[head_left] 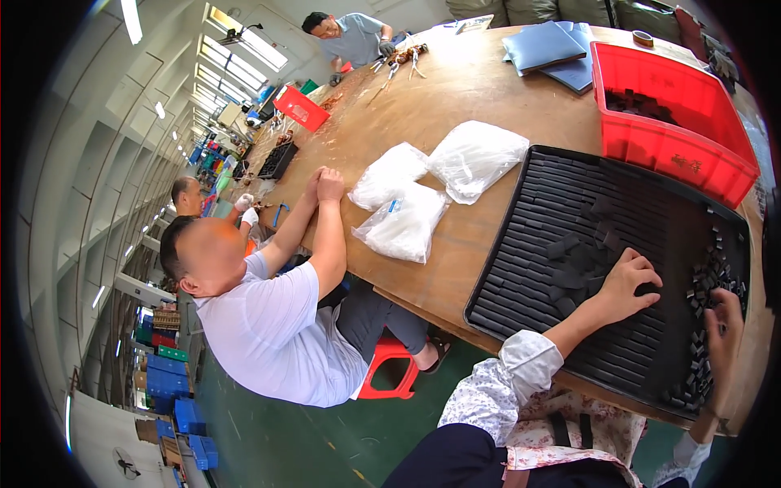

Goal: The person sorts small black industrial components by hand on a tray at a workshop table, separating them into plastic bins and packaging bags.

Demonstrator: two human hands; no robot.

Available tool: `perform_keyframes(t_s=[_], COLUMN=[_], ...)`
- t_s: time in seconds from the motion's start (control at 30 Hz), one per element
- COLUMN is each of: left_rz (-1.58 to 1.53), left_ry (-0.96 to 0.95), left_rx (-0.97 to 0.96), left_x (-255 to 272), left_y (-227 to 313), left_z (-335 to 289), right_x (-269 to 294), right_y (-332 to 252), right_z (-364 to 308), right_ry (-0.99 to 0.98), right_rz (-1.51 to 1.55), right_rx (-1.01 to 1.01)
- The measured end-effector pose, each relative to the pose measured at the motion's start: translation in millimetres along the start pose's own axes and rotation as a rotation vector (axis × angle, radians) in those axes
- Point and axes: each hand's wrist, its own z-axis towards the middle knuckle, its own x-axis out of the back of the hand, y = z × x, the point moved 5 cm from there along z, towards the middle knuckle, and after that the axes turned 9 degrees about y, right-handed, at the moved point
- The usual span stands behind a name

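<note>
Tray (683, 232): one, black, shallow, rectangular with rounded corners and a raised rim; it lay on a brown wooden table (480, 85). Ribbed rows (521, 281) of narrow black strips ran across much of it. Flat pieces (569, 264): matte black, squarish, heaped loosely on the rows. Small pieces (701, 297): black, blocky, some with glints, scattered along the tray's right side. Bin (671, 159): red, smooth-walled, with dark pieces inside, beside the tray's far edge. Bags (480, 159): three, clear and crinkled, with white contents, left of the tray.

Left hand (625, 289): over the tray, fingers bent, just right of the flat pieces; whether it gripped one could not be told. Right hand (722, 337): fingers curved, beside the small pieces; its grip, too, could not be told.
</note>
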Motion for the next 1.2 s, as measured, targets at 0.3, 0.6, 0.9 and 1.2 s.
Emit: perform_keyframes(t_s=[0.3, 0.6, 0.9, 1.2], left_rz=[0.094, 0.137, 0.270, 0.346], left_ry=[-0.144, -0.127, -0.158, -0.265], left_rx=[-0.313, -0.291, -0.350, -0.275], left_x=[-30, -36, -21, -16], left_y=[31, 22, 24, 30], left_z=[-25, -31, -24, -13], right_x=[92, 92, 71, 61], right_y=[182, 233, 118, 92], right_z=[-100, -122, -108, -92], right_ry=[0.236, 0.303, 0.380, 0.466], right_rz=[-0.473, -0.091, 0.001, 0.105], right_rx=[-0.213, -0.421, -0.447, -0.442])
